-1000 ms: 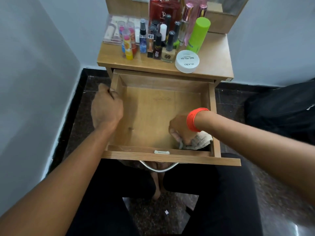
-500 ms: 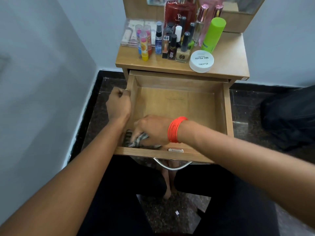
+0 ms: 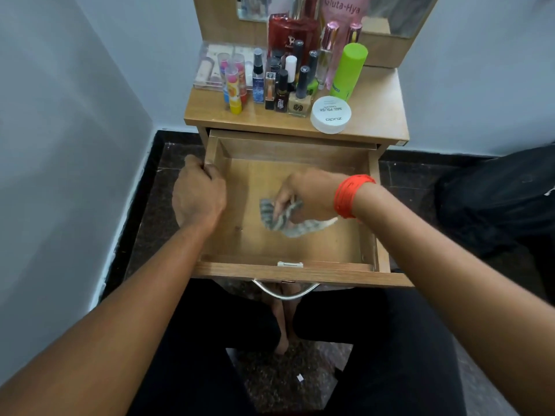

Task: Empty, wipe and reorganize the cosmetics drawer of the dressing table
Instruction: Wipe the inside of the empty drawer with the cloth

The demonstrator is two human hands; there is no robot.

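Observation:
The wooden drawer (image 3: 300, 270) of the dressing table (image 3: 381, 115) is pulled fully out, with only a cloth inside. My left hand (image 3: 199, 193) grips the drawer's left side wall near the back. My right hand (image 3: 309, 195), with red bangles at the wrist, holds a grey striped cloth (image 3: 288, 222) bunched in its fingers over the middle of the drawer floor. Several cosmetics stand on the tabletop: small bottles (image 3: 279, 85), a green tube (image 3: 348, 72), a white round nail polish remover tub (image 3: 330, 115) and a clear case (image 3: 210, 67).
A mirror (image 3: 399, 13) rises behind the tabletop. White walls close in on the left and behind. A dark bag (image 3: 504, 199) lies on the floor to the right. My legs in black trousers sit under the drawer, above the dark speckled floor (image 3: 288, 382).
My right hand has swept the cloth from the drawer's front right corner to the front left, then back to the middle. My left hand has stayed on the left wall.

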